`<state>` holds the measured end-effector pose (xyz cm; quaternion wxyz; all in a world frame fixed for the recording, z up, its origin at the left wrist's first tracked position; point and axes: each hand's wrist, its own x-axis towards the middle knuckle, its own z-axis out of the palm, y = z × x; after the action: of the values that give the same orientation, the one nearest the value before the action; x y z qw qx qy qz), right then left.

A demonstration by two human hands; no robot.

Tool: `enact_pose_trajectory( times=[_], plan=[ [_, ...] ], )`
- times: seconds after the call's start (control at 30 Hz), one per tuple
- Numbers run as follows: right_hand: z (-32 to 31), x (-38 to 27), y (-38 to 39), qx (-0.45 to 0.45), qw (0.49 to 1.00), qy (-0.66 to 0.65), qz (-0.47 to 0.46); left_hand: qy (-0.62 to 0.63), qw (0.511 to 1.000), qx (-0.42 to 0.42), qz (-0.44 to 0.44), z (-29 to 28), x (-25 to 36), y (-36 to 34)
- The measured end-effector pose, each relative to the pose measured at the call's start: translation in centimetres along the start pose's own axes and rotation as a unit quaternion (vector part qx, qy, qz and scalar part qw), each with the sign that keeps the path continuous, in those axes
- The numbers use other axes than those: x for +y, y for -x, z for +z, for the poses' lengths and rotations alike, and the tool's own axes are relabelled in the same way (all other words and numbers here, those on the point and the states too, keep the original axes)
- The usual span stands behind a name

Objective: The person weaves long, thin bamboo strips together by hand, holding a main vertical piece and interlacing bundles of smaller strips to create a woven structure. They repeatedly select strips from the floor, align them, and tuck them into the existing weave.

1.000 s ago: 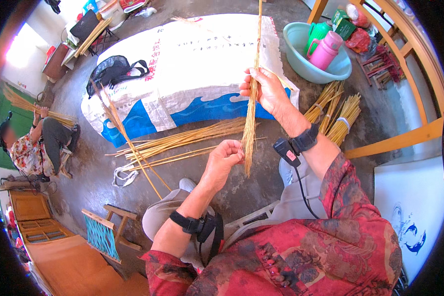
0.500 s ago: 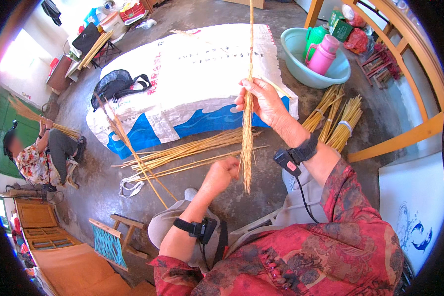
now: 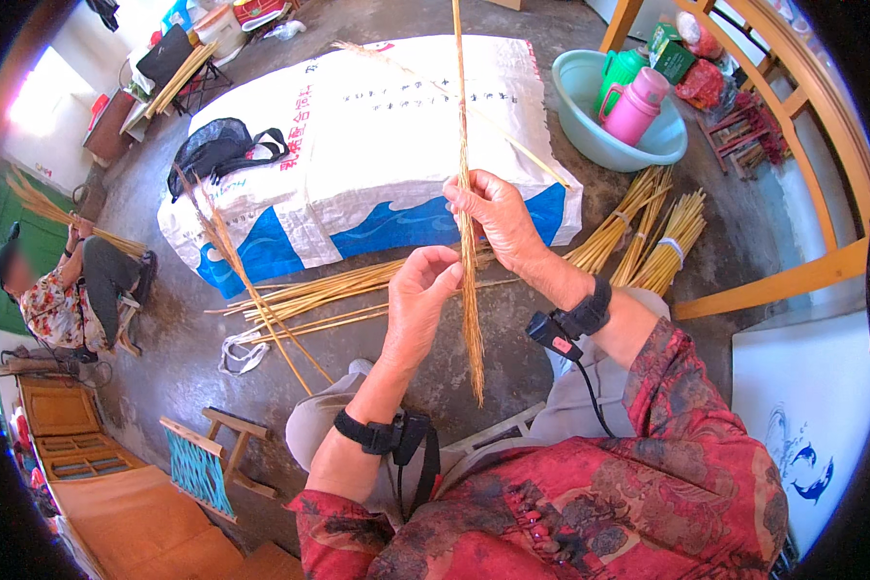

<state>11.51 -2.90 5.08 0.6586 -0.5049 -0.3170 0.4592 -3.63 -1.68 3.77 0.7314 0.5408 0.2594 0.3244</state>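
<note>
My right hand [image 3: 498,217] pinches a long straw-coloured grass stalk [image 3: 460,97] upright over the near edge of the white sheeting [image 3: 396,145]. Below those fingers hangs the stalk's brushy seed head [image 3: 471,329], its tip pointing down toward my lap. Just left of the seed head is my left hand [image 3: 420,295], its fingers curled and the thumb a little apart from them. Whether its fingertips touch the bristles I cannot tell. Behind it, a pile of similar stalks [image 3: 329,292] lies on the floor. Several brush-ended stalks [image 3: 237,259] lean up against the sheeting's near left side.
A black bag [image 3: 217,155] and a loose stalk [image 3: 503,143] rest on the sheeting. Right of it are tied stalk bundles [image 3: 675,240] and a basin [image 3: 575,126] holding a pink flask [image 3: 635,108]. Another person [image 3: 68,290] sits at left holding stalks. A folding stool [image 3: 203,464] stands lower left.
My left hand has risen from beside the seed head's lower part to just under my right hand, its fingers loosening. My right hand has shifted slightly left and down with the stalk.
</note>
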Motion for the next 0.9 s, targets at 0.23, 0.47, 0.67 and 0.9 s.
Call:
enact_pose_trajectory(
  times=[0.23, 0.47, 0.67, 0.9],
  plan=[
    [0.0, 0.2, 0.1, -0.01, 0.998, 0.05, -0.028, -0.025, 1.0, -0.003, 0.001, 0.4, -0.3, -0.2],
    [-0.1, 0.2, 0.1, -0.005, 0.994, 0.094, -0.055, -0.043, 0.999, 0.011, 0.003, 0.3, -0.7, -0.5],
    [-0.5, 0.6, 0.1, 0.017, 0.985, 0.16, -0.061, -0.047, 0.999, 0.004, -0.021, 0.1, -1.1, -0.6],
    [-0.3, 0.4, 0.4, 0.018, 0.97, 0.214, -0.116, -0.1, 0.995, 0.027, -0.013, -0.6, -1.7, -1.2]
  ],
)
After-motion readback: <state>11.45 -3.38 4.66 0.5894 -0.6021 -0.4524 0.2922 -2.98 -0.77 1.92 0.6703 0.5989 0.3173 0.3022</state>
